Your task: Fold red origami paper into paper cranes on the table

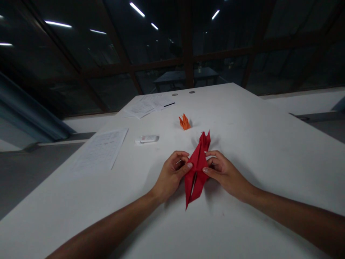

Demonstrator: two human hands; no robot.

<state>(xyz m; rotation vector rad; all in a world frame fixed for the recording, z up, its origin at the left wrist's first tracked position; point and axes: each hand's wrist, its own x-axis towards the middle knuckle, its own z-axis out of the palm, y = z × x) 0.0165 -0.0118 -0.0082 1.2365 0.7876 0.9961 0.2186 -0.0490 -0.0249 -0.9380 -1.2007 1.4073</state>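
Observation:
A red folded paper figure [198, 161], origami with pointed ends, is held between my two hands above the white table [242, 126]. My left hand [175, 172] pinches its left edge, thumb on the upper face and fingers curled behind. On the other side my right hand [219, 172] grips the right edge, its thumb pressed on the paper near the middle. A narrow slit runs down the lower half, and a folded tip sticks up at the far end. Beyond it, a small orange origami figure [184, 122] stands on the table.
Left of the orange figure lies a white tube [147, 139]. Printed sheets [104, 147] lie near the left edge, with more papers [145, 106] and a black pen [169, 104] farther back. Two round discs [175, 94] sit by the far edge, before dark windows.

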